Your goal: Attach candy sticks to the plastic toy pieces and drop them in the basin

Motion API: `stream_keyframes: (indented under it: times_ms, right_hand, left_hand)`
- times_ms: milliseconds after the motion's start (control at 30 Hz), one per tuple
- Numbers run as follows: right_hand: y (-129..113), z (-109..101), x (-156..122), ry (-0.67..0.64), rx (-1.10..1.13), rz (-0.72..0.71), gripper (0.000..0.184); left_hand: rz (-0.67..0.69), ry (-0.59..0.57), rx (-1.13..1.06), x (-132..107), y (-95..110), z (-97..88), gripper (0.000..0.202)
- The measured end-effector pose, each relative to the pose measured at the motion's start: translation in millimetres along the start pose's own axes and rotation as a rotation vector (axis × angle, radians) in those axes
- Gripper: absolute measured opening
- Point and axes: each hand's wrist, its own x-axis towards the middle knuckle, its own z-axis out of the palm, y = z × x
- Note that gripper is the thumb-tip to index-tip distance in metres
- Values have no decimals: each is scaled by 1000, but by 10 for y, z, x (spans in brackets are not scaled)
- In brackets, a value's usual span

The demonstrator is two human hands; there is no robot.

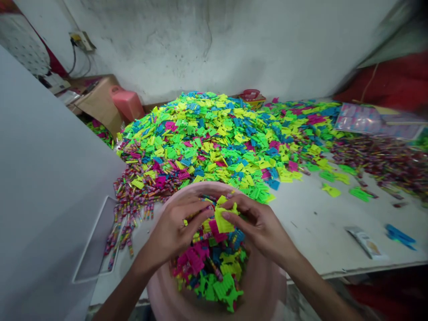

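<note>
My left hand (172, 232) and my right hand (259, 225) meet over a pink bowl (264, 290) that holds small plastic pieces in green, yellow, pink and blue. Both hands pinch a yellow plastic piece (223, 217) between their fingertips, just above the bowl's contents. The left fingers also press against some thin sticks in coloured wrappers that lie in the bowl. A large heap of the same coloured plastic pieces (217, 138) lies on the white table (317, 232) right behind the bowl.
Wrapped sticks (129, 214) are strewn along the heap's left side and at the far right (384, 162). A small packet (366, 243) and a blue piece (399, 235) lie near the table's right front edge. A cardboard box (98, 104) and pink container (127, 103) stand back left.
</note>
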Motion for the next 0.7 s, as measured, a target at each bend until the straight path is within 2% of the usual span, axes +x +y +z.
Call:
stream_keyframes:
  times_ms: [100, 233, 333, 400, 500, 700]
  right_hand:
    - [89, 49, 16, -10, 28, 26, 20]
    - [127, 113, 43, 3, 65, 65, 24]
    - [81, 121, 62, -8, 92, 83, 24]
    - [53, 116, 71, -20, 95, 106, 26]
    - [52, 119, 76, -23, 92, 134, 29]
    - [128, 168, 76, 43, 180, 166, 35]
  left_hand:
    - [58, -35, 79, 3, -43, -15, 25]
    - [205, -20, 493, -54, -19, 73, 34]
    - [220, 30, 759, -114, 27, 169, 69]
    - [218, 60, 848, -139, 31, 218, 79]
    - [232, 72, 920, -148, -15, 258, 68]
    - [370, 100, 886, -143, -116, 308, 45]
